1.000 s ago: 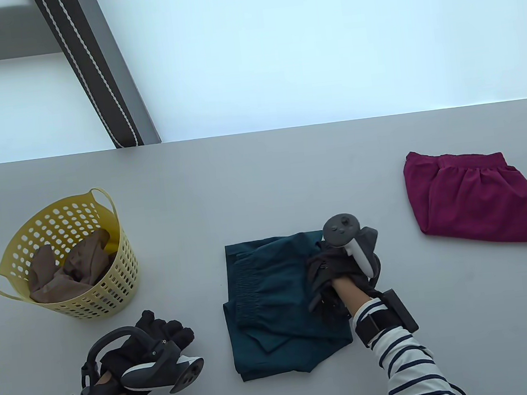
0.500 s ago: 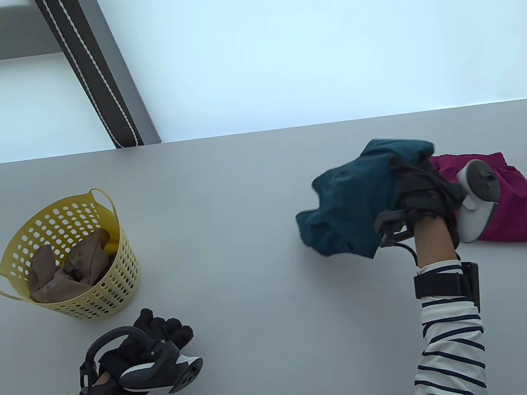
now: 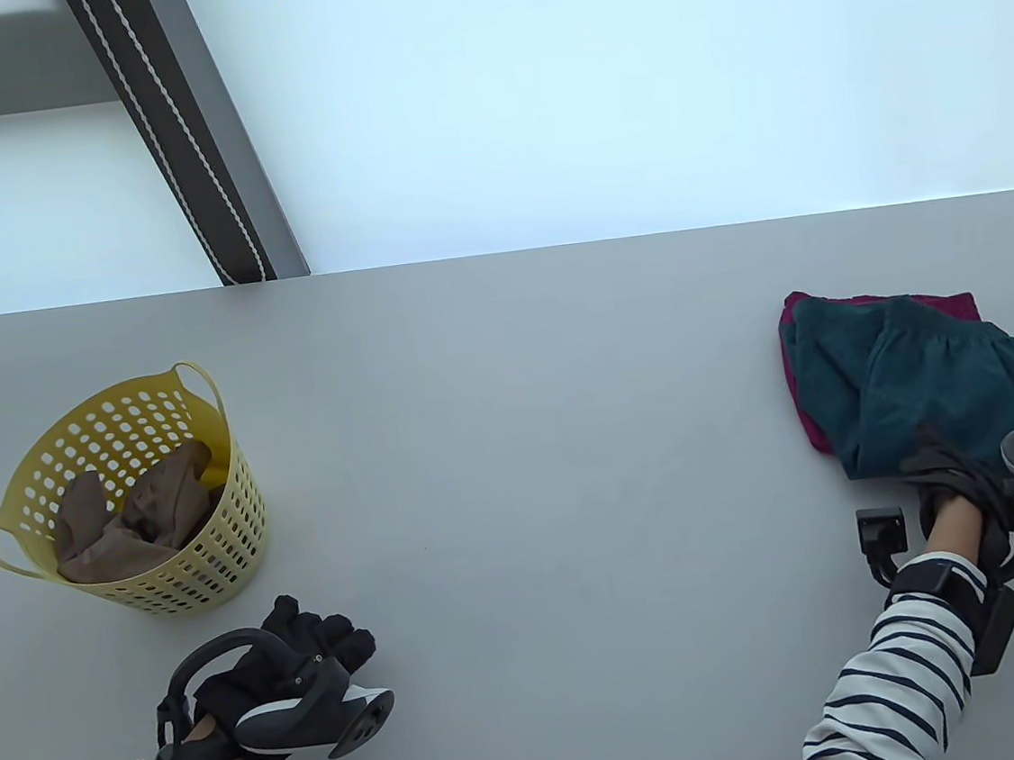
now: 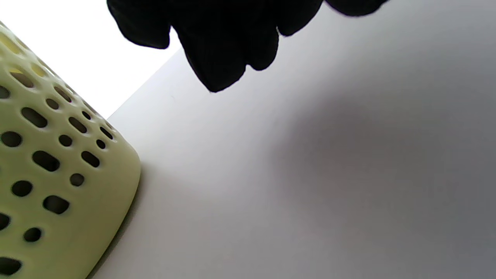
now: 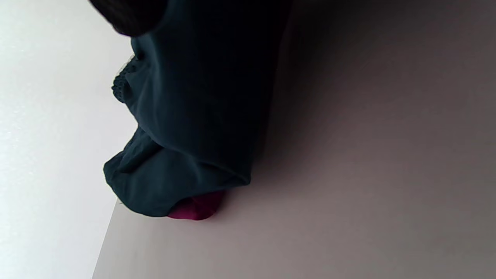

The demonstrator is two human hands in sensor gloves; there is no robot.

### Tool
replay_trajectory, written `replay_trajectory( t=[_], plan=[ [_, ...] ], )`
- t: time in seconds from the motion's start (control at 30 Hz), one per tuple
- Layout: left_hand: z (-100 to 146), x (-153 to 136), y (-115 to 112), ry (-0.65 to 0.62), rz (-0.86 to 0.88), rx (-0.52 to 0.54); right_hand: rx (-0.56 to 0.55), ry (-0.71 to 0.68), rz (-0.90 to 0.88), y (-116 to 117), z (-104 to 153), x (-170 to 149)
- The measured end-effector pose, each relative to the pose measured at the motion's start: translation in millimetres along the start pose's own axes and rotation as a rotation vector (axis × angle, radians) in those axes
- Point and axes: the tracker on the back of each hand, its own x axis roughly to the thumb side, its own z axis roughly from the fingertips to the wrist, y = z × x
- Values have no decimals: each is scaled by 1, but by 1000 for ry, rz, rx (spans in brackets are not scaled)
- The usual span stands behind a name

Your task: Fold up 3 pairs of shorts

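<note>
table view, stack: the teal shorts [image 3: 933, 380] are now lying on top of the magenta shorts [image 3: 796, 386] at the right of the surface [image 3: 511, 416]; a second ago they were lying folded at the centre, and half a second ago they were being carried across in the air.
table view, right hand: the right hand [image 3: 956, 478] is sitting at the near edge of the teal shorts, fingers on the cloth; i cannot tell whether it is gripping or already letting go.
table view, left hand: the left hand [image 3: 304, 641] is resting idle near the front edge, fingers loosely curled and holding nothing, as it was a second ago.
table view, basket: the yellow basket [image 3: 218, 555] is holding the brown shorts [image 3: 137, 523], crumpled and untouched.
left wrist view: dark gloved fingertips [image 4: 217, 58] are hanging over bare surface, with the basket wall [image 4: 58, 174] just beside.
right wrist view: teal cloth is draping over a sliver of magenta [image 5: 197, 207] on the surface.
meaning: two pairs are looking folded and stacked; the brown pair is likely next.
</note>
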Motion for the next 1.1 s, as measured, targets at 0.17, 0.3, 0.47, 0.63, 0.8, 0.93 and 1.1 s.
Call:
replay_trajectory(
  t=[0.17, 0.3, 0.47, 0.63, 0.8, 0.93, 1.1],
  plan=[
    [0, 0, 0, 8, -7, -2, 31, -153, 269, -10, 39, 50],
    [0, 0, 0, 10, -7, -2, -33, -560, 412, 0, 108, 101],
    [0, -1, -1, 13, -2, -9, -129, -1105, 627, 40, 210, 111],
    [0, -2, -1, 12, 1, -13, -109, -1430, 941, 98, 255, 71],
    [0, -3, -2, 17, -7, -18, -48, -1437, 1258, 157, 230, 14],
    [0, -6, -7, 34, -11, -35, 321, -1184, 1397, 186, 198, -19],
    [0, -14, -9, 85, -28, -37, 301, -1183, 1317, 185, 200, -13]
  ],
)
